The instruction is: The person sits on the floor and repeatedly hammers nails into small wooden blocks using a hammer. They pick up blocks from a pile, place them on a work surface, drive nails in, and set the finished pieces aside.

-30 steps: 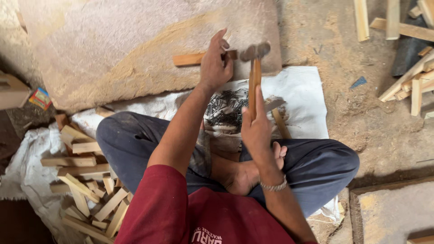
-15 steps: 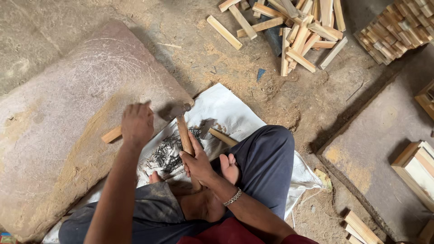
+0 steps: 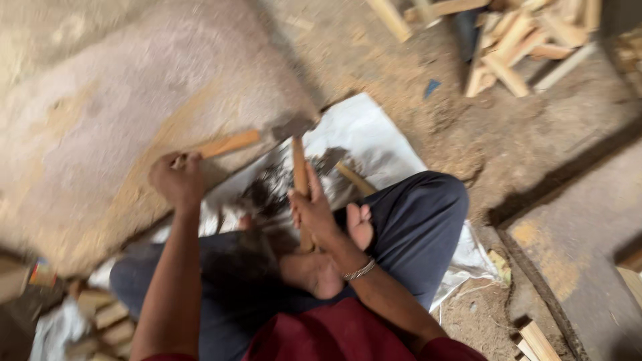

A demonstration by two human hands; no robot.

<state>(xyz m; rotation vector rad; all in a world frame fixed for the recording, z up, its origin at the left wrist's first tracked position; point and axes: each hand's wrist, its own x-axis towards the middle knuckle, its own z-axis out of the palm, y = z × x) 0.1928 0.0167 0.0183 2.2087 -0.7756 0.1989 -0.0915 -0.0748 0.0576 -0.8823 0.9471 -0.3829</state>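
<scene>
Hammer (image 3: 294,144): wooden handle upright in my right hand (image 3: 314,214), metal head up top, blurred. Stiff and top-heavy, I'd judge; low grip gives swing, choking up nearer the head gives control. My right hand is wrapped around the handle's lower part, fingers closed.

Wood strip (image 3: 224,145): lies flat on the stone slab (image 3: 120,107), one end near the hammer head. Light, rigid, likely to skid or split; best pinned at the far end. My left hand (image 3: 177,180) is curled over that end, pressing it down.

I'm cross-legged on a white sack (image 3: 374,144); scrap wood pile (image 3: 515,47) well apart on the dirt floor (image 3: 468,134).
</scene>
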